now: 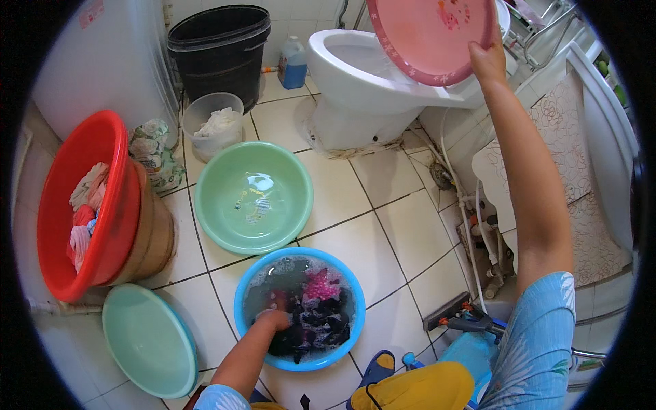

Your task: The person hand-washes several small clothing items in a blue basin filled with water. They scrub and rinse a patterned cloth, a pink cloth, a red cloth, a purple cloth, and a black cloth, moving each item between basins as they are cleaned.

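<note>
My right hand [489,61] grips the rim of a pink plastic basin [410,41], raised and tilted beside the toilet bowl [353,95]. White flowers run along its rim, and a red print marks its inside. Low in front of me, my left hand [275,319] reaches into a blue plastic basin [360,307]. Cloudy, sudsy water fills that basin, with dark cloth [328,323] and a pink dotted cloth [322,284] soaking in it. My left fingers are under the water, so their grip is hidden. Just beyond stands a green basin [205,215] containing clear water.
At left, a red basin [120,205] of clothes rests on a brown bucket [159,230]; a pale green basin [148,338] leans below. A black bin [220,66], a clear tub [192,115] and a blue-liquid jug [293,72] stand behind. A floor squeegee [446,310] lies right.
</note>
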